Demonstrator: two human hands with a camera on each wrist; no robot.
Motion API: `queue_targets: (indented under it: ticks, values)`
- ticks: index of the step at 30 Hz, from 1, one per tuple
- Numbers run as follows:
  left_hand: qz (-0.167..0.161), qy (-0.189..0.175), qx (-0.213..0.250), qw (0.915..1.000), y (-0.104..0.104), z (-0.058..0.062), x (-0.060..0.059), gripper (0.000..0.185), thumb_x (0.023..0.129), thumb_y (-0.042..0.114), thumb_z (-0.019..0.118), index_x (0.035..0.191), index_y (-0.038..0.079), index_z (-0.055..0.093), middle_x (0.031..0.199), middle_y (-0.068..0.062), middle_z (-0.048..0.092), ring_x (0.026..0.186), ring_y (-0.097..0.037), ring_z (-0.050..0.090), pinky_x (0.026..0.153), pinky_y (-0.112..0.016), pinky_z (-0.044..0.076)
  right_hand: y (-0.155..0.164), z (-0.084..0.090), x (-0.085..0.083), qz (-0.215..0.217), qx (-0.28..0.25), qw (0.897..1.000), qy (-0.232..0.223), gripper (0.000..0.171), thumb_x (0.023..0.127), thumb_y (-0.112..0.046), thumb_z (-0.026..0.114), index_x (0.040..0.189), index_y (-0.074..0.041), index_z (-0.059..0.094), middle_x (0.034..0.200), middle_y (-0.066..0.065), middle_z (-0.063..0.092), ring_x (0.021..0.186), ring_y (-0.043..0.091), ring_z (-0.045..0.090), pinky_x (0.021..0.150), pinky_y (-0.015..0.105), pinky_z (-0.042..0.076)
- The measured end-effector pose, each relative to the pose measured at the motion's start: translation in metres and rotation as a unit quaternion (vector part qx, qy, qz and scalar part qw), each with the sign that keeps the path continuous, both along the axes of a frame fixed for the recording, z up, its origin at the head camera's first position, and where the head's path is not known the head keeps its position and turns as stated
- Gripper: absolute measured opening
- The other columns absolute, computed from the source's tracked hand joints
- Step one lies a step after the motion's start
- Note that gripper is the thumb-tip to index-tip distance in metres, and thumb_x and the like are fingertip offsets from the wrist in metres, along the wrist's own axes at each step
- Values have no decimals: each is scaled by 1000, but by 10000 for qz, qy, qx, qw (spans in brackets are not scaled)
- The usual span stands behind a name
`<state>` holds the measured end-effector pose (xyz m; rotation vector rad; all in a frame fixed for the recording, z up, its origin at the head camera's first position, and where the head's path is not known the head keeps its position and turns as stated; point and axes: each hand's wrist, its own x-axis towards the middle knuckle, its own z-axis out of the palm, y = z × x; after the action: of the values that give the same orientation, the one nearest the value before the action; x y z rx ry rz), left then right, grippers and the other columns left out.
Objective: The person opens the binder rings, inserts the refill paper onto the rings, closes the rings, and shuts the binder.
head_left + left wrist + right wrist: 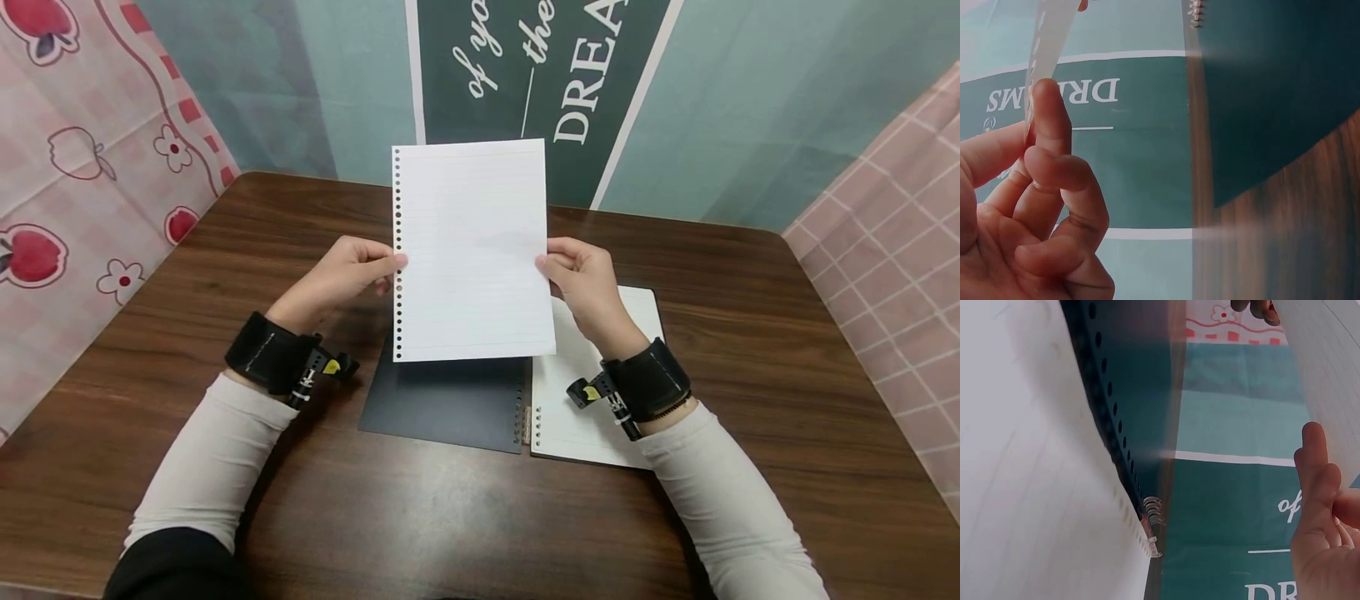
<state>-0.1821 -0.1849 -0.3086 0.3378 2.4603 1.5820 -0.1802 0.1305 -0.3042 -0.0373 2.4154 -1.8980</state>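
Note:
A lined sheet of loose-leaf paper (472, 250) with punched holes down its left edge is held upright above the table. My left hand (350, 271) pinches the holed edge between thumb and fingers; in the left wrist view the sheet (1047, 47) shows nearly edge-on. The opposite edge is pinched by my right hand (585, 287). Below lies an opened ring binder, its dark cover (450, 408) to the left and a stack of white pages (585, 417) to the right. Binder rings (1154, 512) show in the right wrist view. The sheet hides part of the binder.
The binder lies on a brown wooden table (360, 517). Behind the table hangs a green cloth with white lettering (540, 75). A pink apple-patterned cloth (90, 167) is at the left, and pink tile-patterned covering (900, 250) at the right.

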Motion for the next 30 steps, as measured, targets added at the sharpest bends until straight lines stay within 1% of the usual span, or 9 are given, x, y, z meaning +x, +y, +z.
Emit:
queue_targets:
  ticks: [6, 8, 14, 16, 19, 21, 24, 28, 30]
  values:
    - [12, -16, -38, 10000, 6, -2, -1, 36, 101, 30, 59, 74, 7, 64, 59, 0, 53, 70, -33, 53, 67, -35, 42, 7, 0, 4, -30, -24, 10000, -11, 32, 99, -10, 60, 129, 0, 61, 104, 1, 74, 87, 7, 67, 78, 18, 56]
    - [3, -22, -30, 10000, 8, -3, -1, 35, 100, 30, 59, 75, 7, 65, 59, 0, 53, 70, -33, 54, 66, -35, 42, 9, -1, 5, -17, -33, 10000, 30, 32, 99, -10, 60, 129, 0, 61, 104, 1, 74, 88, 7, 67, 79, 19, 56]
    - [-69, -105, -16, 9999, 12, -3, -3, 32, 100, 32, 60, 81, 7, 68, 62, 2, 54, 68, -26, 54, 66, -35, 44, 16, -2, 7, -17, -63, 10000, 73, 33, 99, -9, 59, 131, 0, 60, 116, 10, 72, 91, 7, 69, 81, 21, 57]
    - [-83, -101, -19, 9999, 14, -3, -3, 32, 100, 32, 60, 81, 7, 68, 63, 1, 54, 69, -26, 53, 66, -35, 43, 19, -2, 7, -53, -53, 9999, 82, 33, 99, -9, 59, 131, -1, 60, 114, 7, 73, 89, 7, 69, 81, 21, 57]
    - [-129, -53, 20, 9999, 19, -1, -3, 33, 99, 32, 61, 80, 7, 67, 62, 1, 52, 69, -27, 52, 67, -36, 42, 23, -2, 6, -128, -20, 9999, 115, 32, 99, -10, 60, 130, -1, 61, 104, 0, 75, 84, 8, 66, 77, 20, 57]
    - [-166, -25, 64, 9998, 22, 0, -3, 33, 100, 31, 60, 79, 6, 66, 61, 1, 52, 67, -23, 52, 68, -36, 43, 25, -1, 6, -192, -2, 9997, 148, 31, 99, -10, 60, 129, -2, 62, 97, -6, 74, 80, 8, 63, 74, 19, 56]
    - [-201, -9, 82, 9998, 26, 1, -4, 32, 100, 29, 60, 79, 5, 67, 62, 2, 53, 66, -19, 53, 68, -36, 44, 28, 0, 7, -207, 43, 9996, 174, 31, 99, -11, 60, 128, -2, 62, 93, -9, 73, 77, 8, 60, 72, 19, 55]
    - [-228, 17, 64, 9997, 31, 1, -5, 32, 100, 26, 60, 77, 5, 66, 62, 0, 53, 66, -25, 53, 62, -34, 41, 32, 1, 9, -214, 99, 9995, 216, 31, 99, -12, 60, 128, -1, 62, 91, -11, 73, 78, 6, 62, 73, 19, 55]
    - [-266, 51, 80, 9996, 34, 1, -5, 32, 100, 25, 60, 76, 5, 66, 63, -1, 54, 66, -27, 53, 61, -33, 40, 35, 1, 11, -223, 109, 9994, 254, 31, 99, -11, 60, 128, 0, 62, 90, -13, 73, 78, 5, 62, 73, 19, 55]
